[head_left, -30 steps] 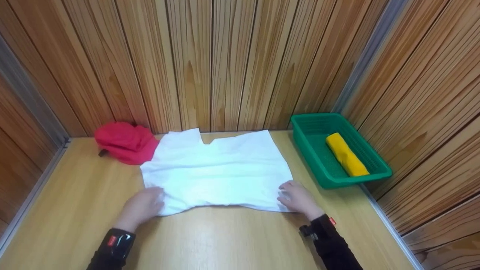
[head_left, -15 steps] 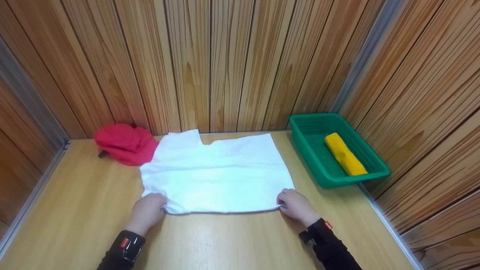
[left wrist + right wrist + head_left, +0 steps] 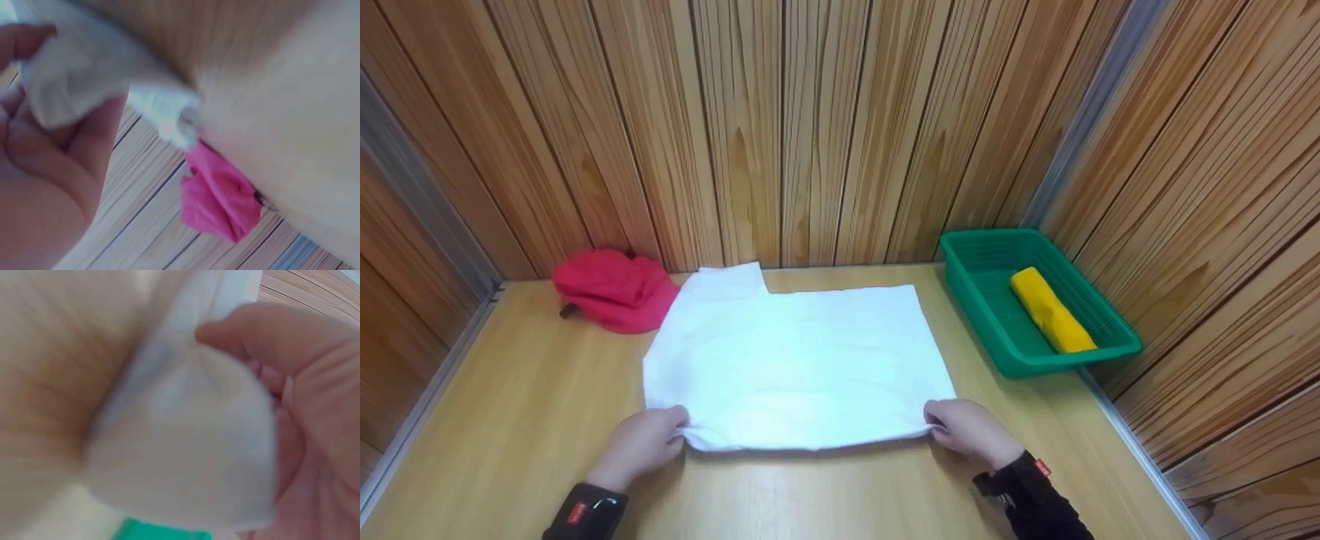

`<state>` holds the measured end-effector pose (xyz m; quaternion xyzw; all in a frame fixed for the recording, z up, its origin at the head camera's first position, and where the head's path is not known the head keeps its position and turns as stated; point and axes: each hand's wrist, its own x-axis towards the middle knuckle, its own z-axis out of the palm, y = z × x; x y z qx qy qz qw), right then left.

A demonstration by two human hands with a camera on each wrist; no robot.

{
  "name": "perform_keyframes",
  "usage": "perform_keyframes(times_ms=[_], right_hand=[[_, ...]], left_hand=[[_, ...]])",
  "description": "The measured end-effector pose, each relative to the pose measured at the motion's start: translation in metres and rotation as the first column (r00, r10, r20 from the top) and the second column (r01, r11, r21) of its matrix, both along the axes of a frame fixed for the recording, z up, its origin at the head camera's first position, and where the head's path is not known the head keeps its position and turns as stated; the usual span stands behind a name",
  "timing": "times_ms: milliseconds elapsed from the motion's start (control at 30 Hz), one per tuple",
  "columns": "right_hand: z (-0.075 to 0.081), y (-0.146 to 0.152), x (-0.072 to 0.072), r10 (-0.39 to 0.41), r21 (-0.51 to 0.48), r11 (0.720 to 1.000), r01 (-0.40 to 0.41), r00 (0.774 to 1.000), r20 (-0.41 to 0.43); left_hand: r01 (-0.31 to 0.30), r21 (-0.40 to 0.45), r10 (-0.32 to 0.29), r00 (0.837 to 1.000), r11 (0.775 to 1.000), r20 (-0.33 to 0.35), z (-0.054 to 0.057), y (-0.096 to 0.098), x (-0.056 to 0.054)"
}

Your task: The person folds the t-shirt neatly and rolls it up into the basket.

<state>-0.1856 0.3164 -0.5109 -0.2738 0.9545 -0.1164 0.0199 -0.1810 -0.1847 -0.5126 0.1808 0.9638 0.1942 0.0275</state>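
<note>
A white T-shirt (image 3: 810, 360) lies spread on the table, with a sleeve-like corner jutting at the back left. Its near left corner is pinched by my left hand (image 3: 641, 446). At the near right corner, my right hand (image 3: 971, 431) pinches the hem between thumb and fingers. The left wrist view has the cloth (image 3: 79, 73) running between the thumb and fingers of the left hand (image 3: 50, 169). In the right wrist view a flap of white fabric (image 3: 185, 439) hangs from the right hand (image 3: 304, 382), hiding some of its fingers.
A red cap (image 3: 615, 289) sits at the back left, close against the shirt. To the right stands a green basket (image 3: 997, 345) with a rolled yellow cloth (image 3: 1051, 311) inside. Wood-panelled walls (image 3: 825, 127) enclose the table (image 3: 780, 502) at the back and sides.
Both hands have taken hold of the shirt's near corners and drawn them toward me. The near edge has come closer, the cloth is smoother, and its far right edge has slid nearer.
</note>
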Motion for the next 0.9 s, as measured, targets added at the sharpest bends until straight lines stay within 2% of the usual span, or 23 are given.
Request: perform_keyframes(times_ms=[133,267,367,567,667,767,900], right_hand=[[0.010,0.005,0.008,0.050,-0.033,0.998,-0.046,0.991,0.123],[0.014,0.008,0.012,0.096,-0.050,0.995,-0.089,0.981,0.166],[0.015,0.008,0.014,0.100,-0.059,0.994,-0.090,0.975,0.196],[0.017,0.010,0.018,0.098,-0.082,0.994,-0.077,0.951,0.294],[0.018,0.010,0.020,0.118,-0.095,0.991,-0.095,0.953,0.279],[0.019,0.009,0.021,0.151,-0.103,0.986,-0.129,0.958,0.244],[0.021,0.007,0.024,0.161,-0.097,0.985,-0.140,0.953,0.258]], left_hand=[[0.052,0.059,-0.059,0.990,0.997,0.129,0.011,-0.007,0.012],[0.121,0.074,-0.131,0.980,0.990,0.150,0.018,-0.011,0.020],[0.153,0.086,-0.166,0.972,0.984,0.168,0.019,-0.011,0.024],[0.176,0.108,-0.196,0.955,0.978,0.223,0.019,-0.013,0.031],[0.177,0.127,-0.201,0.955,0.976,0.219,0.018,-0.016,0.032],[0.168,0.143,-0.200,0.948,0.975,0.249,0.016,-0.017,0.033],[0.156,0.141,-0.193,0.928,0.978,0.318,0.017,-0.016,0.033]])
